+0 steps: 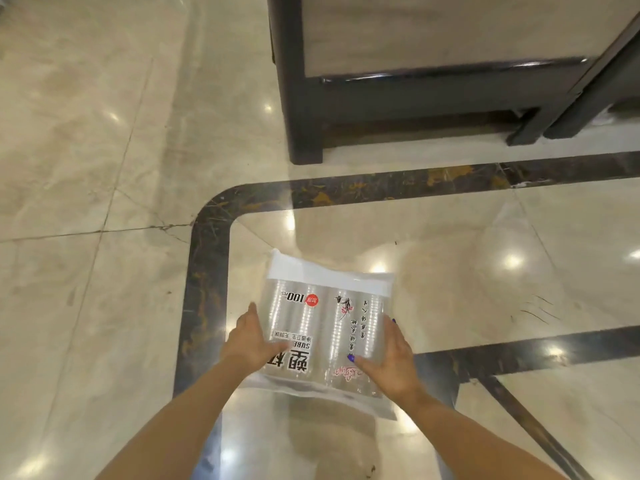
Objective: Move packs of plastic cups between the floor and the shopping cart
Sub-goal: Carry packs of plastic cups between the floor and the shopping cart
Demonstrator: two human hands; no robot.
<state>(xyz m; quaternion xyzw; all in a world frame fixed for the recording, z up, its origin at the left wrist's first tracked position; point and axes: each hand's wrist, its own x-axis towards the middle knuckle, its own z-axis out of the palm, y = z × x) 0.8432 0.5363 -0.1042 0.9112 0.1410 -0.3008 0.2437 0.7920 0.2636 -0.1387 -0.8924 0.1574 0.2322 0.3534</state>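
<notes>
A clear pack of plastic cups (323, 323), printed with black characters and a red "100" badge, is low over the marble floor (104, 168), held between both hands. My left hand (251, 336) grips its left edge, thumb across the top face. On the right edge sits my right hand (388, 358), its thumb lying on top of the pack as well. Whether the pack touches the floor I cannot tell. No shopping cart is in view.
A dark-framed display stand (304, 109) with a beige panel rises at the top right, its leg on the floor just beyond the pack. A dark marble inlay strip (207, 271) curves round the pack's left and far side.
</notes>
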